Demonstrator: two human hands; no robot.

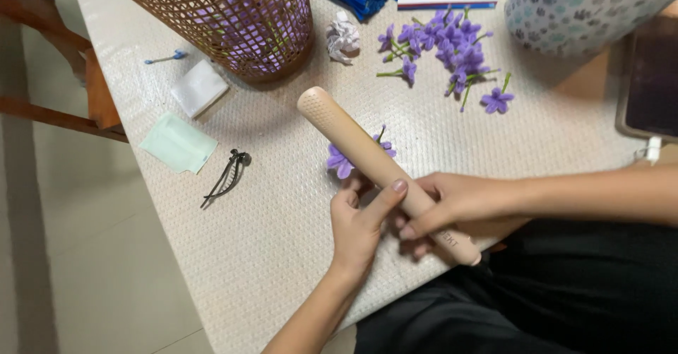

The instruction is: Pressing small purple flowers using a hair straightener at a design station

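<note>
A beige wand-shaped tool (381, 170) is gripped near its lower end by both the right hand (452, 202) and left hand (360, 220), fingers curled shut; it is judged stiff, light, smooth, best held there. A purple flower (341, 162) is pressed beneath it on the woven table (282, 234).

I see the stick (367, 162) lying over one flower (342, 162), with the hair clip (227, 175) on its left, the basket (233, 22) behind it, the flower pile (452, 50) behind on its right, and both hands (360, 223) at its near end.
</note>
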